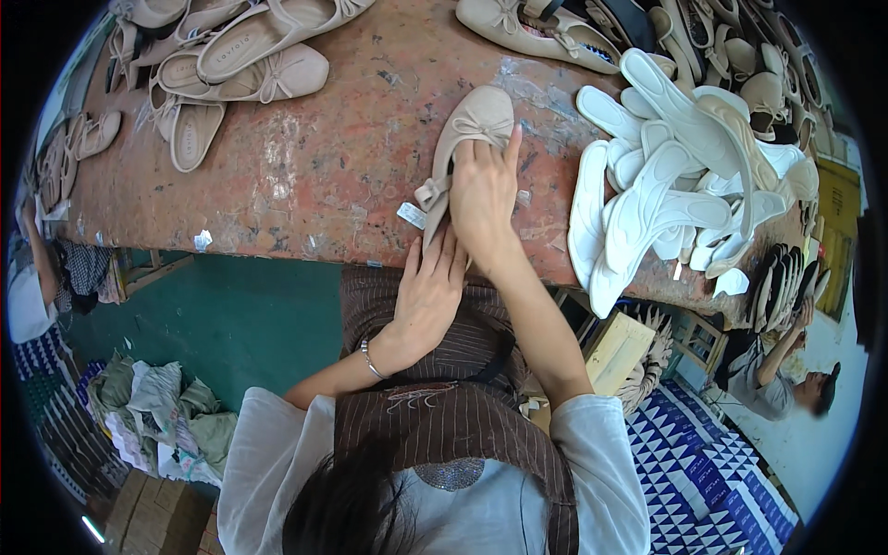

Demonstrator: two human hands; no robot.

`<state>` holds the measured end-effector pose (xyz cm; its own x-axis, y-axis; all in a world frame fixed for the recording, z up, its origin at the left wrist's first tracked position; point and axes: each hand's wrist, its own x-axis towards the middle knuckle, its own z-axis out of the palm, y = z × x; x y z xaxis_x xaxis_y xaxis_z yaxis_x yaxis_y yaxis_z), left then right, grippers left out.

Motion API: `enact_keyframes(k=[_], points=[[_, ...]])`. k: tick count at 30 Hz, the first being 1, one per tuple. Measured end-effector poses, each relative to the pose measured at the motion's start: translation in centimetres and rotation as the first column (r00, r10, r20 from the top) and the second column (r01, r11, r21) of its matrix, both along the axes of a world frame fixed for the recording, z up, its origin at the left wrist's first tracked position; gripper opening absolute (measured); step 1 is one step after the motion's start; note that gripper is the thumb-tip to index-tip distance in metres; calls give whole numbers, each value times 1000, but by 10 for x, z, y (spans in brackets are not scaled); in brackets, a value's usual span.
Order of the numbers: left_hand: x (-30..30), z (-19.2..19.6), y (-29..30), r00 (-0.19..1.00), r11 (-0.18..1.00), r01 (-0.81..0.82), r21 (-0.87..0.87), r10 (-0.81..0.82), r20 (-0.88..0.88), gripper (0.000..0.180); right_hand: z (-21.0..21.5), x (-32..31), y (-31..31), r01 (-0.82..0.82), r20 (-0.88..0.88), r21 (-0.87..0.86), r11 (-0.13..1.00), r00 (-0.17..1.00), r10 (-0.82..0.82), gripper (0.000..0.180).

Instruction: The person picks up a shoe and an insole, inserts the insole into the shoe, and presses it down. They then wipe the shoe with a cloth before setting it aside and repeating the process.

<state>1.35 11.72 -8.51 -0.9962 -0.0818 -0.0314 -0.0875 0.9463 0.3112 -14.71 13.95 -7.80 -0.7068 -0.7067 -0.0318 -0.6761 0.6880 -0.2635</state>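
Observation:
A beige ballet flat (479, 113) with a bow lies toe away from me near the table's front edge. My right hand (486, 194) reaches into its opening, fingertips hidden inside, with one digit along the outer right side. At the heel end, my left hand (431, 294) grips the shoe between its extended fingers. Whether an insole lies under my fingers is hidden. A beige strap with a small bow (432, 192) stands out at the shoe's left side.
White insoles (661, 176) are piled at the right. Finished-looking beige shoes (245, 74) are heaped at the far left, and more shoes (555, 35) lie at the back right. A co-worker (772, 384) stands beyond the table's right end; another person's arm (39, 259) shows at left.

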Motion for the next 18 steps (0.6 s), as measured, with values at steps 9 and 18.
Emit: enact_keyframes(k=[9,18], points=[[-2,-3,5,1000,997,-22,76,21,7,50,9,3,8,41,106,8,999,993,-42,33],[-4,-8,4,999,1000,2,12,-3,35,48,9,14,9,91,4,-64,994,996,-91,32]])
